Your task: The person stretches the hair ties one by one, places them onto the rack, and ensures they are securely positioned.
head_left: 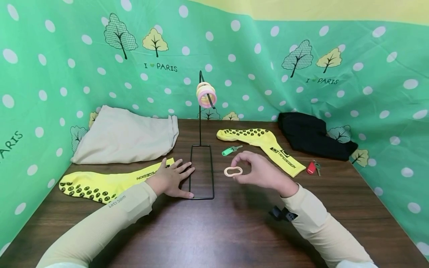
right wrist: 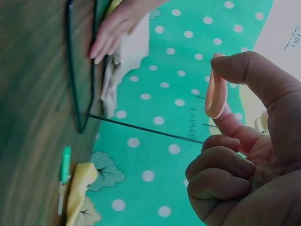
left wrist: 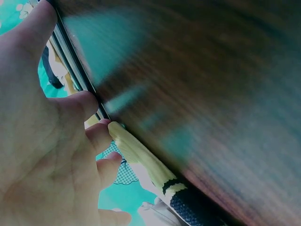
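Between thumb and index finger, my right hand (head_left: 263, 171) pinches a pale peach hair tie (head_left: 228, 174) above the table; in the right wrist view the hair tie (right wrist: 217, 96) looks squeezed into a narrow loop. A black wire stand (head_left: 200, 123) rises from a rectangular base, and several pink and cream hair ties (head_left: 206, 97) hang on its upper arm. My left hand (head_left: 171, 178) lies with fingers spread, touching the left side of the base. The left wrist view shows its palm and fingers (left wrist: 99, 134) along the black wire.
A yellow sock (head_left: 90, 184) lies partly behind my left arm, near a beige cloth (head_left: 129, 137). At the right are another yellow sock (head_left: 264, 143), a green-tagged key (head_left: 229, 150), a red-tagged key (head_left: 311, 167) and a black cloth (head_left: 305, 130). A green dotted curtain (head_left: 248, 70) surrounds the table.
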A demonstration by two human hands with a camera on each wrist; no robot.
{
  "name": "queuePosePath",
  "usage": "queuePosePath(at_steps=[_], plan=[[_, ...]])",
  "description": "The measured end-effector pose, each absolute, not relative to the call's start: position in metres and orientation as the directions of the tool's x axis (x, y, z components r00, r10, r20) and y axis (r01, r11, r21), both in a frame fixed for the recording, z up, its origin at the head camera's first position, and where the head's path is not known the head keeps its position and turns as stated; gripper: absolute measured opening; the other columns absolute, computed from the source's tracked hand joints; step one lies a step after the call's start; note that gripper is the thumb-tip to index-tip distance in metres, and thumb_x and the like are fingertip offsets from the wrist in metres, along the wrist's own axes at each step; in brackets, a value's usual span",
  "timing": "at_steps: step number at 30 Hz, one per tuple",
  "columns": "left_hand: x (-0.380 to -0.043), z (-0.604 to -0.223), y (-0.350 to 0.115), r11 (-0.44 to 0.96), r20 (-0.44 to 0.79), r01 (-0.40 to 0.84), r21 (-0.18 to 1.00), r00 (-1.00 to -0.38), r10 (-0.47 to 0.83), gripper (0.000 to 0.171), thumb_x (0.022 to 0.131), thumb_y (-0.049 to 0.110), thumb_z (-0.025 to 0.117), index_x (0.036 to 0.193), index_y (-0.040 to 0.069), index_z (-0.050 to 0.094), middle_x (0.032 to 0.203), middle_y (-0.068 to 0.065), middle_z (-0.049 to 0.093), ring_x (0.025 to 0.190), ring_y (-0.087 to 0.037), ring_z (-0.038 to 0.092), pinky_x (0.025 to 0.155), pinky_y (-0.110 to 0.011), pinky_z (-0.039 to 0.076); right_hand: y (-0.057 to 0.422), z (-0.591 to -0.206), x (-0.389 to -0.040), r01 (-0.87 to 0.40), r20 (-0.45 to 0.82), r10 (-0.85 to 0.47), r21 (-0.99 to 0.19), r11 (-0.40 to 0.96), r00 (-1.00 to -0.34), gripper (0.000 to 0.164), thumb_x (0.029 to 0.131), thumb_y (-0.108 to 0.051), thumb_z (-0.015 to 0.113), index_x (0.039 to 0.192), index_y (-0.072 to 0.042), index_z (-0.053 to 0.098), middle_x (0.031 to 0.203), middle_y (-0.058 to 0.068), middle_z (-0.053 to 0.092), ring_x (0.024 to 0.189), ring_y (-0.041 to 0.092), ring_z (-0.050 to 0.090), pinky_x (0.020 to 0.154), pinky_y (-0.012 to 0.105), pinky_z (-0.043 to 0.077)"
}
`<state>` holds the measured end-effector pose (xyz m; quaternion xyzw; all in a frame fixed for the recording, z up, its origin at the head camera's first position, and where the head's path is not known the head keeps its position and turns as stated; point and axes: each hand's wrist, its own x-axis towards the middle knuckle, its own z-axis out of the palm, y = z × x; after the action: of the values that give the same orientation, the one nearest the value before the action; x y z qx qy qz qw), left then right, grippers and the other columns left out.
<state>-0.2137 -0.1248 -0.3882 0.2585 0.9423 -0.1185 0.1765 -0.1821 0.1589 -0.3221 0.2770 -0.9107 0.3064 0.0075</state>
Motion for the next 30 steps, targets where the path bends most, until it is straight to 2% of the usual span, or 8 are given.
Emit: queuePosePath(at_steps=[9,12,19,26,30], plan=[[-0.213,-0.388,-0.125,0.841,-0.390,0.526,-0.126,-0.806,0.445,0.096,0.072,0.084,0.035,0.150,0.032,0.011,0.157,0.010,0.007,0.145,-0.022,0.005,0.109,-0.063,0.006,0.148,-0.309,-0.182,-0.569,0.315,-0.481,-0.563,0.599,-0.818,0.026,0.068,-0.011,0.079,0.088,-0.017,0.063,0.089,-0.006,0.060,0.079,0.012,0.048,0.069,0.024,0.038],[-0.213,-0.388,-0.125,0.841,-0.390,0.526,-0.129,-0.807,0.444,0.096,0.072,0.084,0.035,0.150,0.032,0.011,0.157,0.010,0.007,0.145,-0.022,0.005,0.109,-0.062,0.006,0.144,-0.305,-0.181,-0.577,0.347,-0.464,-0.559,0.596,-0.815,0.027,0.067,-0.011,0.079,0.088,-0.017,0.063,0.087,-0.005,0.058,0.077,0.011,0.046,0.068,0.026,0.039],[-0.214,-0.390,-0.126,0.841,-0.389,0.526,-0.124,-0.806,0.447,0.097,0.072,0.085,0.035,0.150,0.032,0.011,0.157,0.010,0.007,0.145,-0.022,0.005,0.109,-0.063,0.006,0.134,-0.296,-0.181,-0.611,0.416,-0.447,-0.531,0.588,-0.792,0.025,0.068,-0.013,0.079,0.087,-0.018,0.063,0.074,-0.004,0.046,0.071,0.014,0.041,0.061,0.026,0.036],[-0.213,-0.390,-0.126,0.839,-0.381,0.529,-0.126,-0.807,0.451,0.097,0.072,0.085,0.035,0.149,0.032,0.012,0.156,0.010,0.009,0.145,-0.022,0.006,0.109,-0.063,0.006,0.124,-0.284,-0.181,-0.647,0.486,-0.429,-0.527,0.550,-0.761,0.026,0.069,-0.011,0.078,0.091,-0.014,0.064,0.077,-0.002,0.051,0.068,0.012,0.040,0.058,0.025,0.036],[-0.213,-0.390,-0.126,0.840,-0.380,0.528,-0.123,-0.808,0.451,0.096,0.072,0.085,0.035,0.149,0.032,0.012,0.156,0.010,0.009,0.145,-0.022,0.006,0.109,-0.063,0.006,0.118,-0.276,-0.181,-0.681,0.556,-0.397,-0.543,0.492,-0.730,0.026,0.070,-0.009,0.077,0.092,-0.012,0.064,0.076,-0.001,0.049,0.063,0.016,0.036,0.050,0.022,0.033]])
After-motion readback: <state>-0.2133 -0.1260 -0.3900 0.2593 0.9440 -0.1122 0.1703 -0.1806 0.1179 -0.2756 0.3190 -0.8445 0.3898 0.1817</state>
